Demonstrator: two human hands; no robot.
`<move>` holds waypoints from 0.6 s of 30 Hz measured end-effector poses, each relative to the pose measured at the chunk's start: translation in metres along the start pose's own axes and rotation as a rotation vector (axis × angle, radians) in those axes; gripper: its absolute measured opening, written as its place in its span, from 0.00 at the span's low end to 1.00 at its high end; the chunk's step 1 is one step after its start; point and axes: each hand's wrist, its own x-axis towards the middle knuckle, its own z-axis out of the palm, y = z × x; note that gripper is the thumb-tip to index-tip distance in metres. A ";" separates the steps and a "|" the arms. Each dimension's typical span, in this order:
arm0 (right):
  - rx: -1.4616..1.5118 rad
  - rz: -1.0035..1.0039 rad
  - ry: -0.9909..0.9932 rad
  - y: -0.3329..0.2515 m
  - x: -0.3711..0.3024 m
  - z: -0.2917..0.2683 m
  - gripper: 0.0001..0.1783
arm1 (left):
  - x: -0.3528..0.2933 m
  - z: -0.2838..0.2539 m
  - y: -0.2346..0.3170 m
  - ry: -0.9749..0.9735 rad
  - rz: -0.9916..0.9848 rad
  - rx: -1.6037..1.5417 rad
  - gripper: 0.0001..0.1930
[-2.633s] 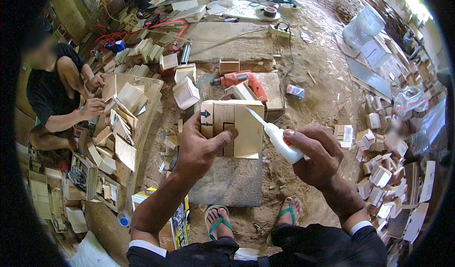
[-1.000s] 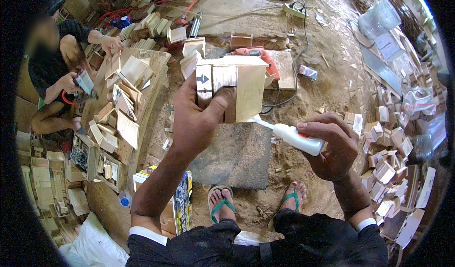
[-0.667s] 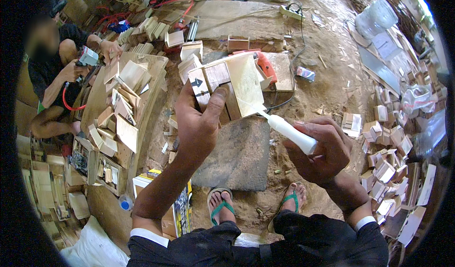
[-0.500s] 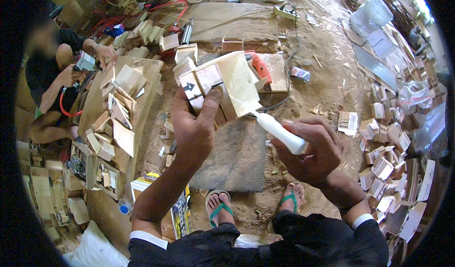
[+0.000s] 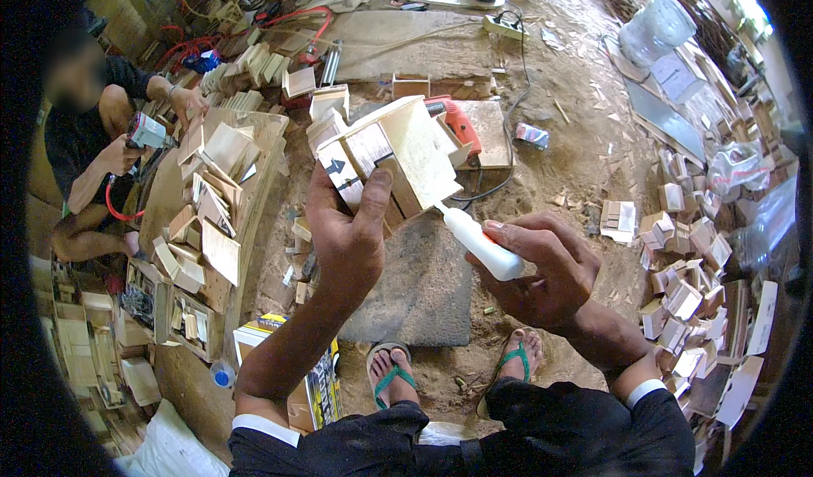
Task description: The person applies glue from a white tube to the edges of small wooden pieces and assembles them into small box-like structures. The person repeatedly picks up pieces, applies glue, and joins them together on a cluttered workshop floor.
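My left hand is closed around a small wooden box of pale boards, its thumb pressing the near face. Dark marks, one an arrow, show on the box's left part. My right hand grips a white squeeze bottle between thumb and fingers. The bottle tilts up to the left, and its thin nozzle meets or almost meets the lower right corner of the box; contact is too small to tell. Just behind the box lies an orange power tool, partly hidden by it.
At left a person holds a nail gun over a low wooden bench with wooden pieces on it. Small wooden boxes pile up at right. A dark board lies before my feet, and a black cable runs across the dusty ground.
My right hand and the squeeze bottle have shifted slightly left and up, with the nozzle still by the box's corner. The box barely moves. The other person's nail gun has come down toward the bench.
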 end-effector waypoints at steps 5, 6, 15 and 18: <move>0.001 0.022 0.006 0.004 -0.007 0.002 0.19 | -0.003 -0.003 -0.005 0.008 -0.035 0.033 0.20; 0.012 0.018 0.005 0.005 -0.007 0.001 0.20 | -0.002 -0.004 -0.007 0.006 -0.029 0.032 0.21; 0.237 0.101 0.129 0.004 -0.008 -0.026 0.19 | 0.030 -0.020 -0.052 -0.296 -0.079 0.441 0.19; 0.178 0.050 0.103 -0.005 -0.017 -0.045 0.19 | 0.035 0.000 -0.067 -0.534 -0.054 0.612 0.20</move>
